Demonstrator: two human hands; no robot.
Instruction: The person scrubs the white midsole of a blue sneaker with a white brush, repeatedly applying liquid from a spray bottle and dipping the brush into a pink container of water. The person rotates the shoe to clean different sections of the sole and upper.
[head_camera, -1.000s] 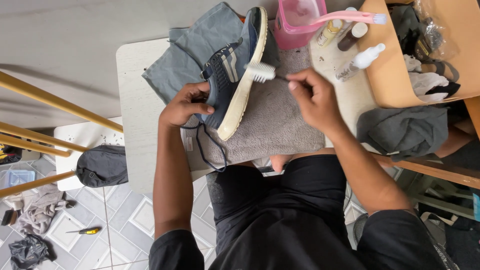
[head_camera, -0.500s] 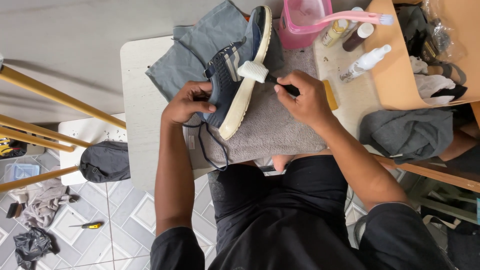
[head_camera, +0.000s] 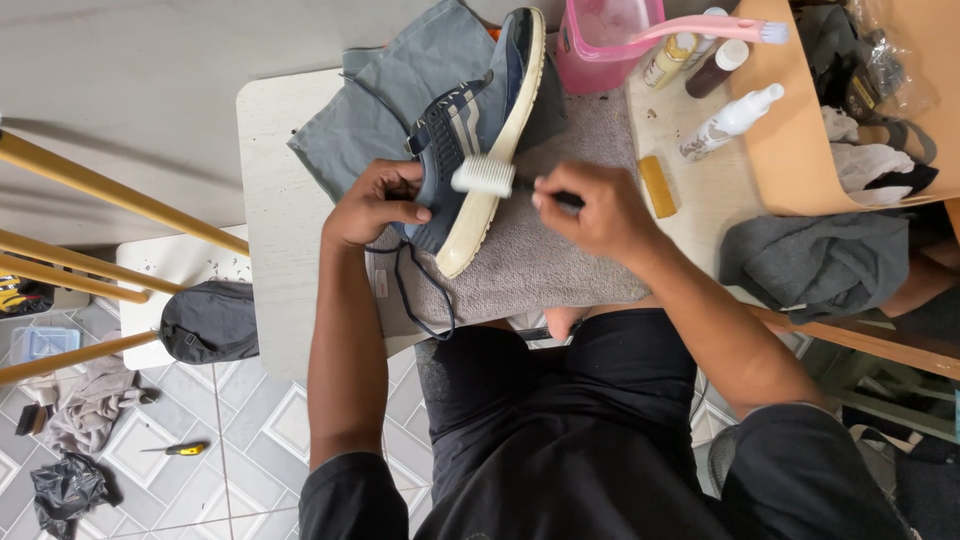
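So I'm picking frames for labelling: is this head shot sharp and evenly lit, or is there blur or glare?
Head view: soft even daylight, no glare; the navy sneaker with cream sole and white-bristled brush look sharp, right hand barely blurred; wide-lens bending shows on the yellow wooden rails at the left edge.

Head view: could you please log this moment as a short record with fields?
left hand: grips the blue shoe, tilted on its side
right hand: holds a white brush against the cream sole
under shoe: grey towel on the white table
nearby: pink tub, spray bottle, yellow block
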